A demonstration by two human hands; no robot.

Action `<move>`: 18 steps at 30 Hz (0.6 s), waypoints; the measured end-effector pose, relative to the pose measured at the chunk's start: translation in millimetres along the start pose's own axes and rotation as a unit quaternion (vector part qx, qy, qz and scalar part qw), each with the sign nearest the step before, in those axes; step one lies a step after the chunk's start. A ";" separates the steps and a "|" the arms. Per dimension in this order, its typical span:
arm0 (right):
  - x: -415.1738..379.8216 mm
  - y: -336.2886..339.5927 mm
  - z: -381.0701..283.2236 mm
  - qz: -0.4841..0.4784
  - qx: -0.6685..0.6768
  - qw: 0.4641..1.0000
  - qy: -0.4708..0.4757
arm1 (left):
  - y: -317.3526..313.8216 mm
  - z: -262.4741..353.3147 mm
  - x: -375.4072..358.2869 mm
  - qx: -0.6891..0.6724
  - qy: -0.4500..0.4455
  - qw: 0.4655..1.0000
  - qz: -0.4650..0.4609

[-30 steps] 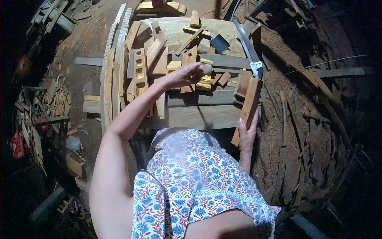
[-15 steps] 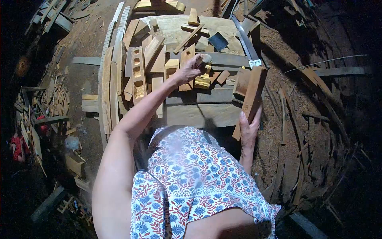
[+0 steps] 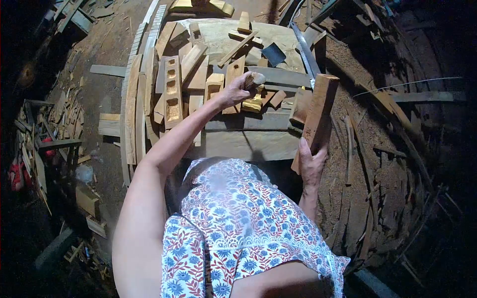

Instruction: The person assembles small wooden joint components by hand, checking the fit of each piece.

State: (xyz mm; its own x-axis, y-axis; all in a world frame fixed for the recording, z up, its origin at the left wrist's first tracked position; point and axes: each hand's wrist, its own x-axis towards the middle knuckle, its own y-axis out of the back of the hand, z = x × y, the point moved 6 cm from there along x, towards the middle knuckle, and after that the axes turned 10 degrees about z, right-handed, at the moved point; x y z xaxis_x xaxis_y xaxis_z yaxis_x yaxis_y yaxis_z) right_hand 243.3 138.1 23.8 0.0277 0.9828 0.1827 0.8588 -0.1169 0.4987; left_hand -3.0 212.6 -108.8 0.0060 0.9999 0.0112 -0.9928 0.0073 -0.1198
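My left hand [image 3: 235, 92] is closed around a round-ended wooden piece [image 3: 255, 79]. Only its pale, worn end shows clearly, so its kind is hard to tell. A yellow block [image 3: 253, 103] lies just below that hand, near a board with a hole [image 3: 235, 69]. On the right, my right hand [image 3: 313, 161] grips the lower part of a long reddish-brown wood block [image 3: 320, 109]. The block is tilted, its top end leaning right, with my thumb on its near face. Close to its left side is a shorter wood piece [image 3: 300, 105].
A workbench [image 3: 248, 145] carries several loose offcuts and a block with a row of square mortises [image 3: 172, 89]. A dark square plate [image 3: 273, 54] and a long metal blade [image 3: 304, 49] lie farther back. Wood scraps and sawdust [image 3: 387, 198] cover the ground at right.
The top end of the reddish-brown block has shifted slightly up and to the right. Both hands keep their holds, and the view has moved a little.
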 end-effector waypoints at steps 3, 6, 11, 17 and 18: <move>-0.5 -1.8 -8.3 -0.015 0.019 0.999 -0.025 | -5.3 7.8 -3.9 -0.025 -0.025 0.999 -0.021; 4.3 0.4 -33.5 0.027 0.000 0.998 0.060 | -8.3 9.6 -3.7 -0.005 -0.007 0.999 -0.037; 0.0 -27.6 11.4 0.023 0.002 0.995 0.099 | -13.3 -5.4 -2.1 -0.005 -0.006 0.997 -0.074; 9.5 -50.0 -23.4 -0.137 -0.042 0.989 0.032 | -15.7 9.3 -7.7 0.081 0.051 0.994 -0.052; 11.0 -41.5 -31.9 -0.081 0.035 0.996 0.028 | -12.2 -13.2 -1.6 0.106 0.041 0.991 -0.068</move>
State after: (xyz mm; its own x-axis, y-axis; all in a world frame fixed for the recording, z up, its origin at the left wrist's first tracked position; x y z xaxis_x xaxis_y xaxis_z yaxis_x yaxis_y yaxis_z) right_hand 191.6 149.3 32.2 -0.1416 0.9781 0.1526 0.8835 0.0553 0.4652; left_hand 10.6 211.0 -120.5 0.1418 0.9875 -0.0687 -0.9851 0.1476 0.0885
